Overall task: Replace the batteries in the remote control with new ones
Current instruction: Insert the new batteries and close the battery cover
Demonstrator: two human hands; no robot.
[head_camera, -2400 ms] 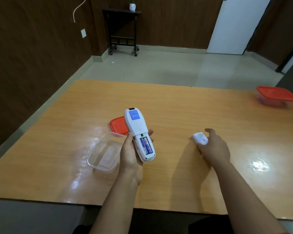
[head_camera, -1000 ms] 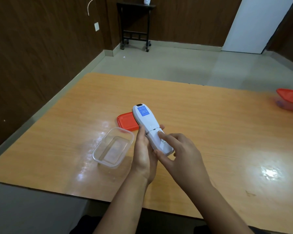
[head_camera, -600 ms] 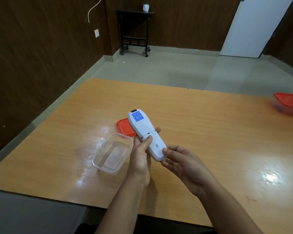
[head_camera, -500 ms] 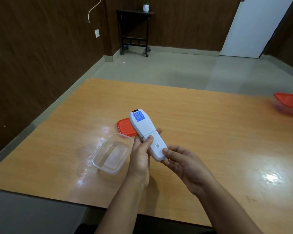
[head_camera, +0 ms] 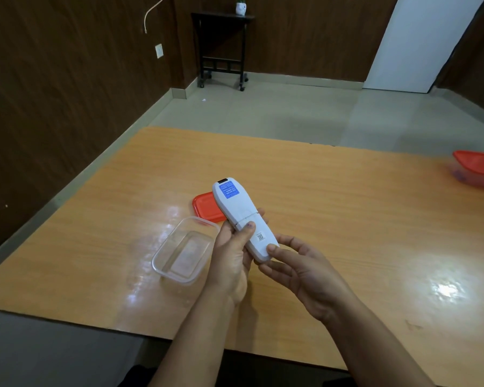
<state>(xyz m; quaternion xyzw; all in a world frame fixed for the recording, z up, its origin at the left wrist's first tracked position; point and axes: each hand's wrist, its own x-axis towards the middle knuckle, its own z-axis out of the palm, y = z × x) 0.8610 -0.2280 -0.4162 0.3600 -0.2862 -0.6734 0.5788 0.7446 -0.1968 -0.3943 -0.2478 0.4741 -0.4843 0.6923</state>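
A white remote control is held above the table with its back up, a blue label near its far end. Its battery cover sits on the near half, so no batteries show. My left hand grips the remote from the left, thumb lying on the seam of the cover. My right hand is at the remote's near end, thumb tip on the cover's end and fingers loosely curved beneath it.
An empty clear plastic tub stands left of my hands on the wooden table, with its orange lid lying beyond it. A second tub with an orange lid sits at the table's far right edge.
The open battery bay with blue batteries is now covered: my right hand brought the cover from the table and pushed it on. Since half a second ago little has moved.
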